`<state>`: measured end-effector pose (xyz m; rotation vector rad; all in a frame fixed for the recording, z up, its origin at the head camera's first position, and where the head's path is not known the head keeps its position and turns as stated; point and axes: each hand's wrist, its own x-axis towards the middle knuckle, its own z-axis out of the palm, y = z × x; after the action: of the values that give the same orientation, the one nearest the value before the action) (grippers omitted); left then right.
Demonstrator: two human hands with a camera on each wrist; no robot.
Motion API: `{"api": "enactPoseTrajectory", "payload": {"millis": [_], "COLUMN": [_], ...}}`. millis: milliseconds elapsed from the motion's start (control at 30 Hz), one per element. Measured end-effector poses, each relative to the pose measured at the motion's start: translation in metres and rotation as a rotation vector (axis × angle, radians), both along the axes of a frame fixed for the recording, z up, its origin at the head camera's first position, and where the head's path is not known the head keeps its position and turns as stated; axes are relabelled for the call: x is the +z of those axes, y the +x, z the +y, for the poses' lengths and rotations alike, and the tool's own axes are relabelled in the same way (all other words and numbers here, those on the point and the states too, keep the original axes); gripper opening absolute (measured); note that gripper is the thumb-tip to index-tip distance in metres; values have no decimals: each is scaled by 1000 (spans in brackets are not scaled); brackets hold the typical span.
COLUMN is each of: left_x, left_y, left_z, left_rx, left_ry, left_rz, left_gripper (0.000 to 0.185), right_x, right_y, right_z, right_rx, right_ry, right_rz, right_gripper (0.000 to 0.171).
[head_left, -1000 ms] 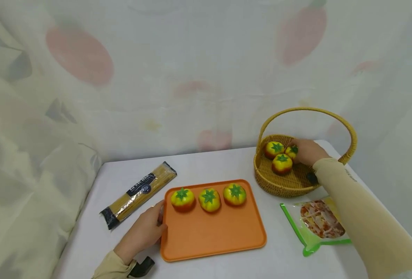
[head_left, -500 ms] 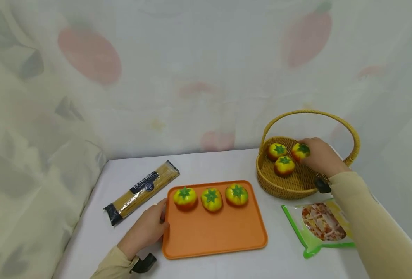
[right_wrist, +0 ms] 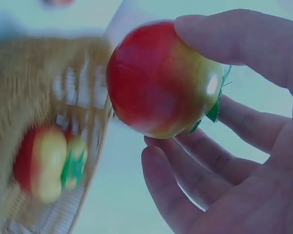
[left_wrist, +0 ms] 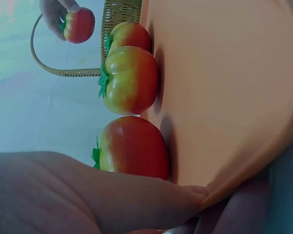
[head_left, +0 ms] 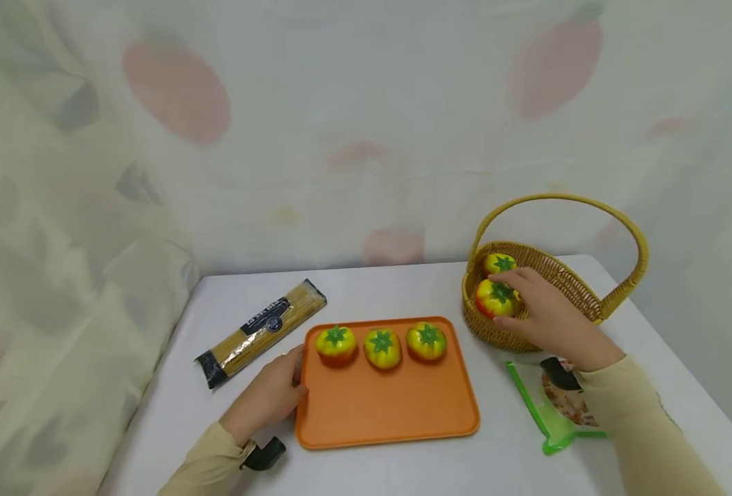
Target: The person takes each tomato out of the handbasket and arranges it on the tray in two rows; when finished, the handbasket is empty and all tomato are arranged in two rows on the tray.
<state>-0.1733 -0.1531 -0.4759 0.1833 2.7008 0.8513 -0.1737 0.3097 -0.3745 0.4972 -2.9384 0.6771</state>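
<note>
Head view: right hand [head_left: 548,318] has its fingers curled round one tomato [head_left: 496,298], held above the near rim of the wicker basket [head_left: 567,284]. Right wrist view confirms it: thumb on top, fingers [right_wrist: 195,161] underneath, tomato [right_wrist: 158,80] lifted off the weave. The left wrist view catches that same tomato [left_wrist: 79,25] far off, pinched in the fingertips beside the basket handle.

Count in the basket: one tomato [head_left: 500,262] plainly visible at the back. The right wrist view shows one [right_wrist: 49,163] lying on the basket floor, blurred. Any others behind the hand: can't tell.

Orange tray [head_left: 390,406]: three tomatoes in a row along its far edge, left [head_left: 336,344], middle [head_left: 382,347], right [head_left: 426,340], just beside each other, green stems up.

Left hand [head_left: 268,396] rests flat on the table [head_left: 403,289] against the tray's left edge, fingers relaxed and touching the rim, gripping nothing. Left wrist view shows the tray edge [left_wrist: 224,97] against the hand.

Also on the table: one pack of spaghetti [head_left: 263,331] left of the tray, lying at a slant; one green-edged pouch [head_left: 554,406] right of the tray, partly under the right forearm.
</note>
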Motion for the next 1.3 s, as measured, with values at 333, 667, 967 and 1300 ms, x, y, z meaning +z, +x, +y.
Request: {"api": "enactPoseTrajectory", "payload": {"millis": [333, 667, 967, 1300], "left_x": [2, 2, 5, 8], "left_y": [-2, -1, 2, 3], "left_z": [0, 0, -1, 2], "left_rx": [-17, -16, -2, -4], "left_ry": [0, 17, -5, 14], "left_rz": [11, 15, -12, -20], "left_gripper": [76, 75, 75, 74], "right_x": [-20, -48, -72, -83], "right_y": [20, 32, 38, 38], "right_z": [-76, -158, -204, -218], "right_rx": [164, 334, 423, 468], "right_ry": [-17, -51, 11, 45], "right_rz": [46, -47, -106, -90], "right_gripper": [69, 67, 60, 60]}}
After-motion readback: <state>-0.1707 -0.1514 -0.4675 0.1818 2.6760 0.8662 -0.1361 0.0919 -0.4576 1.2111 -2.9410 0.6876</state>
